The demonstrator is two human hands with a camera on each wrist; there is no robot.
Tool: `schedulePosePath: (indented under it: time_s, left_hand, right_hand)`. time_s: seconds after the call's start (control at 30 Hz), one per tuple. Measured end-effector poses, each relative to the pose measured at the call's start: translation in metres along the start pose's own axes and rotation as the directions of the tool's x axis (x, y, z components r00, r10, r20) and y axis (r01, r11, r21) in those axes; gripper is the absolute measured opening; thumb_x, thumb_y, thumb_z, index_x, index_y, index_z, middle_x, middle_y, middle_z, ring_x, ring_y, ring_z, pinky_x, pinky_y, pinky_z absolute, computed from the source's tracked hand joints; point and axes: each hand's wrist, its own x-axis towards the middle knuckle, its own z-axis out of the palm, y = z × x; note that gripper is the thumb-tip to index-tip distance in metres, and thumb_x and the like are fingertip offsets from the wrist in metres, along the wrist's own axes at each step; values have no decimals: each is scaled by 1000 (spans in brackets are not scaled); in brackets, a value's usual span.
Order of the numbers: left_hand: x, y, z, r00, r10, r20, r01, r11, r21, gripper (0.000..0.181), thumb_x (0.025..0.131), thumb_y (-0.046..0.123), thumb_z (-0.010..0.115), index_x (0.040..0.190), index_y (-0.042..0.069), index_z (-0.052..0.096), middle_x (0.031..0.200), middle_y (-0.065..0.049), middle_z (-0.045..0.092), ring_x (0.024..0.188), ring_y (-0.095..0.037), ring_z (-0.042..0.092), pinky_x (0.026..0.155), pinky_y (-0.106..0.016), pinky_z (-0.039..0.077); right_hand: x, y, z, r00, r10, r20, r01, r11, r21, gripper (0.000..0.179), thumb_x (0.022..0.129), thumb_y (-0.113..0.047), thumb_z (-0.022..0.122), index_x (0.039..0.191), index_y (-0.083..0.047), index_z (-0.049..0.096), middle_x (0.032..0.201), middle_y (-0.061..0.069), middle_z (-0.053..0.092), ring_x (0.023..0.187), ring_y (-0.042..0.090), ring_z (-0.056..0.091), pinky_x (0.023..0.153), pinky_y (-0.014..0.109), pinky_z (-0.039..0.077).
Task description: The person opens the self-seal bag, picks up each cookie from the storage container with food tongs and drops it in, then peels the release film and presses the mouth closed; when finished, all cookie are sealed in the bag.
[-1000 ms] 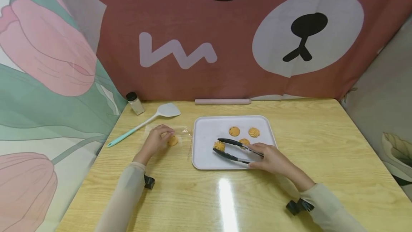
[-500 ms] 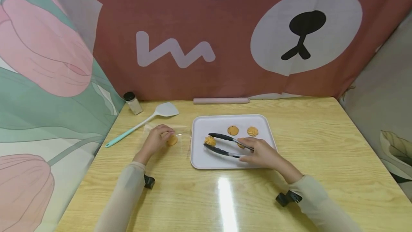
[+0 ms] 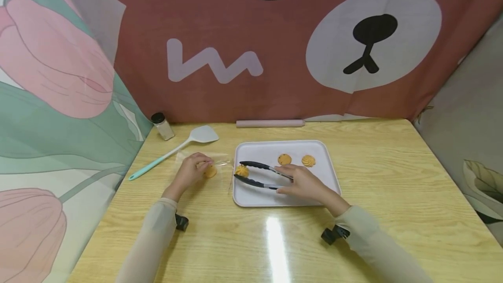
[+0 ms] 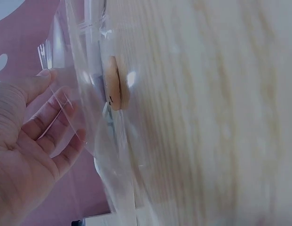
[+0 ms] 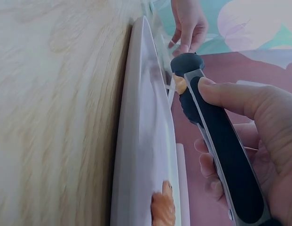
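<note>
My left hand point(image 3: 189, 173) pinches the edge of a clear plastic bag point(image 4: 96, 132) between thumb and fingers, lifting its film off the wooden table. Inside the bag lies a round cookie point(image 3: 211, 171) with dark specks. Black-tipped metal tongs point(image 5: 230, 160) are gripped in my right hand point(image 3: 305, 183). Between the tong tips is a ridged, flower-shaped cookie point(image 3: 242, 171), held above the left rim of the white tray point(image 3: 259, 148), beside the bag's mouth. On the tray are a speckled cookie point(image 3: 284, 159) and a swirled cookie point(image 3: 308, 160).
Behind my left hand lies a spatula point(image 3: 173, 150) with a mint-green handle. A black-lidded jar point(image 3: 163, 126) stands at the back left. Along the back edge rests a pale pink rod point(image 3: 270, 123), in front of a printed cloth backdrop point(image 3: 275, 56).
My right hand has carried the tongs and flower-shaped cookie leftward across the tray to its left rim. The left hand has stayed in place at the bag.
</note>
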Motion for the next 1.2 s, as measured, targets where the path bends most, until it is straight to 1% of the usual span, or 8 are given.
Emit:
schedulePosePath:
  time_s: [0.27,0.43,0.5,0.63,0.73,0.87,0.9,1.2]
  left_hand:
    - [-2,-3,1,1000,-11,8,11,1000,4,12,88,7,66,96,1,72,94,-9,66,91,-28,62,80,-44,51]
    - [-3,-3,1,1000,4,-1,-4,1000,-2,11,88,6,67,95,0,72,94,-11,67,90,-28,63,79,-44,51]
    - [-3,-2,0,1000,4,1,-4,1000,0,11,88,7,67,95,0,72,94,-11,67,90,-28,63,79,-44,51]
    - [-3,-3,-2,1000,5,-9,-5,1000,-2,10,87,6,67,94,0,72,94,-11,67,91,-28,62,81,-45,51]
    - [-2,-3,-4,1000,16,-23,-16,1000,-7,9,86,5,68,93,0,72,94,-11,67,92,-29,62,83,-45,50]
    - [-2,-3,-6,999,28,-28,-28,1000,-2,9,86,4,68,93,1,72,94,-12,67,92,-29,63,82,-46,50]
    - [-2,-3,-7,999,28,-27,-28,1000,-2,9,86,5,68,93,1,72,94,-12,67,92,-29,63,81,-46,50]
    - [-1,-3,-7,999,35,-32,-35,999,3,10,88,7,67,94,2,72,95,-11,67,91,-28,63,80,-47,51]
  right_hand:
    - [18,-9,8,1000,13,24,-13,1000,-8,67,77,-32,79,133,-5,54,129,21,55,113,30,57,91,43,48]
    - [26,-14,11,998,35,47,-34,999,-26,67,77,-32,79,134,-6,53,130,18,55,117,31,54,94,44,46]
    - [29,-16,11,996,57,64,-55,998,-41,68,77,-34,78,135,-8,53,131,15,55,118,31,53,92,45,48]
    - [34,-21,13,991,95,94,-88,993,-79,68,78,-38,77,136,-12,52,133,12,54,118,29,53,82,44,52]
    - [39,-22,15,993,68,101,-59,995,-83,67,78,-36,77,135,-10,52,133,14,54,118,30,53,86,43,51]
    - [45,-21,18,994,5,105,3,997,-76,67,80,-33,76,135,-4,52,130,17,55,118,31,54,95,42,46]
    - [46,-20,19,994,-1,107,9,997,-74,67,80,-33,76,134,-4,52,130,18,55,118,31,54,95,42,46]
    - [62,-27,27,993,7,116,2,997,-79,67,79,-33,77,135,-6,52,132,16,55,118,31,53,97,42,44]
